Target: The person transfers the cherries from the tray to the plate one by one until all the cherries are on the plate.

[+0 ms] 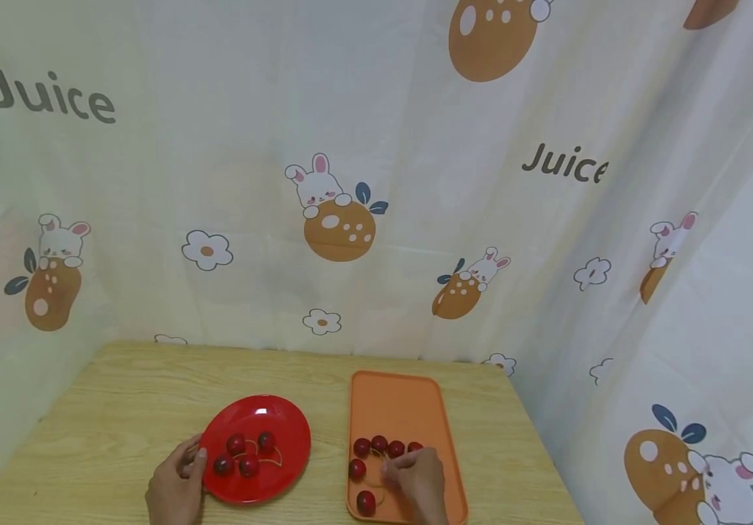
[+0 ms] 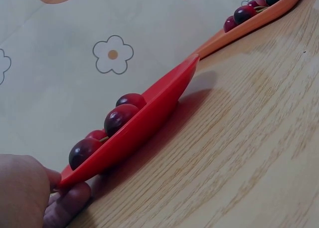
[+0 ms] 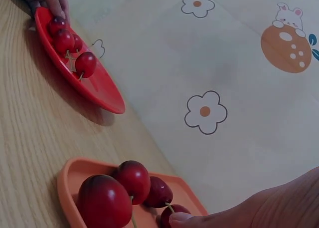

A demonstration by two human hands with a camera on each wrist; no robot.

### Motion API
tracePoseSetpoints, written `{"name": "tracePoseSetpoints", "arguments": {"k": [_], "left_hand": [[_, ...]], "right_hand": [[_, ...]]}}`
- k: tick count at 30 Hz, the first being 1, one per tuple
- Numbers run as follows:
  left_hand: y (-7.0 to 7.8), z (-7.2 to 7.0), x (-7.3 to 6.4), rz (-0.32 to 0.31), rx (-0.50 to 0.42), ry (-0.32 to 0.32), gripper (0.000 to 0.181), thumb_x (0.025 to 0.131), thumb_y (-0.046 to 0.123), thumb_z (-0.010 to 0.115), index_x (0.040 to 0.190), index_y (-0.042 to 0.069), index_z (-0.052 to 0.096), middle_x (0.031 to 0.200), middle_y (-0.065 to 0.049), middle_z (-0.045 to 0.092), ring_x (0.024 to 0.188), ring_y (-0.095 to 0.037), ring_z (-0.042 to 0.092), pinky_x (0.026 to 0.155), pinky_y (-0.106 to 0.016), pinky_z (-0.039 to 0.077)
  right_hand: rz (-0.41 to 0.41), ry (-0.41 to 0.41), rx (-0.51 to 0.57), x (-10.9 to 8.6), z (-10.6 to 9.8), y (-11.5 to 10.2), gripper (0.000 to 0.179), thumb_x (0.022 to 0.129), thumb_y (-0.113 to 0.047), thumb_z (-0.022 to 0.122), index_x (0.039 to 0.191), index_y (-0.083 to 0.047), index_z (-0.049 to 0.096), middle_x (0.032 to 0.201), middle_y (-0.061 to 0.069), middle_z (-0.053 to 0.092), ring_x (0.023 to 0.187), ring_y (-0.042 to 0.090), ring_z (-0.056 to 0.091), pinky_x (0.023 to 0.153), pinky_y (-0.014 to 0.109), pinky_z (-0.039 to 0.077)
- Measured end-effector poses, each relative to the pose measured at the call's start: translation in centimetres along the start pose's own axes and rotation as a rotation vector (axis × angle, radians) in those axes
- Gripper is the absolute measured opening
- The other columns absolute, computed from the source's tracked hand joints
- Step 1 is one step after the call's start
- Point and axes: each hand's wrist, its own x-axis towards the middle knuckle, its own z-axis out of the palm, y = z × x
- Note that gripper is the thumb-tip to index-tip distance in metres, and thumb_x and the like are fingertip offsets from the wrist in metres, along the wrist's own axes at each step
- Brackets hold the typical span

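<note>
A red plate (image 1: 287, 430) holds several dark red cherries (image 1: 248, 465) with thin stems, grouped near its middle. My left hand (image 1: 176, 487) grips the plate's left rim; in the left wrist view the fingers (image 2: 70, 200) reach under the rim. To the right, an orange tray (image 1: 396, 405) has several cherries (image 1: 366, 502) along its left side and across its middle. Over the tray, my right hand (image 1: 420, 477) has thumb and fingertips together, pinching a cherry by its stem among the others. The right wrist view shows the thumb beside a cherry (image 3: 172, 215), partly hidden.
Plate and tray lie side by side on a wood-grain table (image 1: 328, 408), with a strip of tabletop between them. A pale curtain (image 1: 232, 182) printed with rabbits, fruit and flowers hangs behind the table and down both sides.
</note>
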Motion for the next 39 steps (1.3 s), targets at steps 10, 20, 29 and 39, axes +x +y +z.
{"name": "tracePoseSetpoints", "arguments": {"k": [10,20,29,39], "left_hand": [[-0.2,0.1,-0.1,0.001,-0.003,0.01,0.038,0.11,0.018,0.064,0.145,0.004,0.067,0.124,-0.025,0.079,0.079,-0.013,0.072,0.077,-0.03,0.045],[-0.3,0.5,0.3,-0.016,-0.007,0.011,0.038,0.11,0.018,0.064,0.146,0.005,0.066,0.125,-0.026,0.078,0.08,-0.015,0.07,0.078,-0.032,0.046],[-0.5,0.3,0.4,0.013,-0.007,0.007,0.039,0.11,0.017,0.063,0.147,0.005,0.066,0.128,-0.028,0.076,0.085,-0.019,0.071,0.08,-0.033,0.046],[-0.7,0.3,0.4,0.019,-0.001,0.013,0.039,0.11,0.017,0.064,0.147,0.004,0.065,0.127,-0.028,0.077,0.088,-0.022,0.074,0.08,-0.033,0.047]], "right_hand": [[0.046,0.003,-0.074,-0.5,1.1,-0.1,0.018,0.074,-0.001,0.097,0.075,-0.012,0.083,0.095,0.006,0.076,0.099,0.029,0.067,0.1,0.055,0.05],[0.102,-0.026,-0.108,-0.7,1.2,-0.7,0.022,0.075,0.006,0.094,0.076,-0.013,0.083,0.092,0.005,0.077,0.093,0.024,0.067,0.087,0.043,0.049],[0.09,-0.023,-0.135,-0.3,1.5,-0.7,0.024,0.075,0.006,0.094,0.071,-0.015,0.082,0.091,0.002,0.077,0.091,0.021,0.066,0.088,0.044,0.051],[0.046,-0.042,-0.155,-0.4,1.6,-0.7,0.023,0.076,0.005,0.094,0.072,-0.014,0.081,0.086,0.002,0.076,0.085,0.02,0.065,0.082,0.042,0.051]]}}
